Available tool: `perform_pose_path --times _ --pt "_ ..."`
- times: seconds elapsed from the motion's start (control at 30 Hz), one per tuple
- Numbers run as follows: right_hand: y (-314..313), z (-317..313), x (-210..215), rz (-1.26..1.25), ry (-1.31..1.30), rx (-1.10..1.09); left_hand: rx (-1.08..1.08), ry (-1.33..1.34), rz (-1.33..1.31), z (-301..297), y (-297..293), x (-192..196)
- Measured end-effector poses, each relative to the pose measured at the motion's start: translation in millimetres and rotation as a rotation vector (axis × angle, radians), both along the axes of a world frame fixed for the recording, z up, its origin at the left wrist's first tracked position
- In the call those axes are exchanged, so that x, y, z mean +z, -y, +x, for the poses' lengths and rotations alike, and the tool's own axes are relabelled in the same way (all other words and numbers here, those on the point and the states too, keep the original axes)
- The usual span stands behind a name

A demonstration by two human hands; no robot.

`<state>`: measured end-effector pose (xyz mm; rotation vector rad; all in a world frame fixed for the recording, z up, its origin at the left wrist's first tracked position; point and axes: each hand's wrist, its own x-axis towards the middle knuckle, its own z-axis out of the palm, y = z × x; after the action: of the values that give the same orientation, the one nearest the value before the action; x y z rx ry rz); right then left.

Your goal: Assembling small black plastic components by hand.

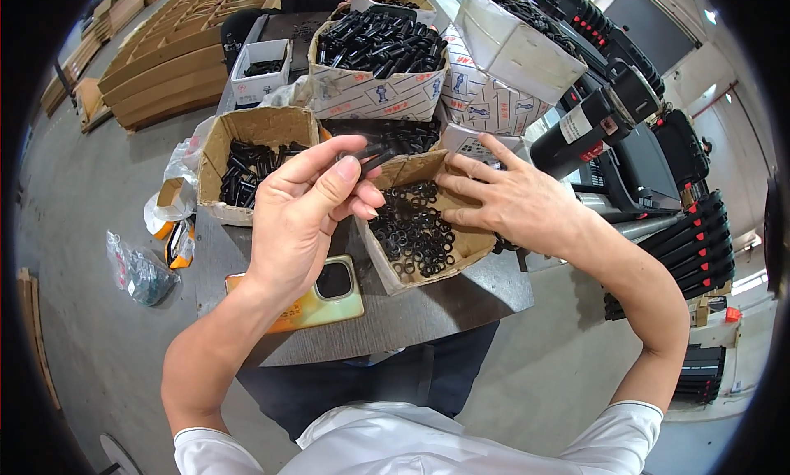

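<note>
My left hand (300,207) is raised over the table, its fingers closed round black bolts (377,156), held near the tips of thumb and fingers. How many it holds is partly hidden. My right hand (514,197) has its fingers spread over the right side of an open cardboard box (395,276) of black ring washers (424,236). Nothing shows in that hand. Left of the boxed washers, and partly behind my left hand, stands another cardboard box (216,158) with black bolts (247,169) in it.
Behind stand a large box (378,96) heaped with black bolts, a small white box (262,88) and a tilted white box (514,51). A phone (339,298) lies near the table's front edge (411,327). To the right is a black cylinder (588,121); plastic bags (144,273) hang left.
</note>
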<state>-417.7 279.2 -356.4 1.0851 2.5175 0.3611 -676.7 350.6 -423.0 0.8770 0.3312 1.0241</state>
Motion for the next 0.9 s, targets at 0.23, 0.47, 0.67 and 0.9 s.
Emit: perform_pose_path --times 0.23,0.47,0.67,0.9 --pt "-2 -5 -7 -0.043 0.066 0.077 -0.034 -0.025 0.022 2 4 1" --pt "-4 -5 -4 -0.042 0.050 0.181 -0.046 -0.051 0.026 3 5 -2" --pt "3 -3 4 0.069 0.020 0.263 -0.085 -0.085 0.043 3 3 -7" --pt "11 5 28 0.111 -0.036 0.246 -0.110 -0.094 0.022 6 3 -7"
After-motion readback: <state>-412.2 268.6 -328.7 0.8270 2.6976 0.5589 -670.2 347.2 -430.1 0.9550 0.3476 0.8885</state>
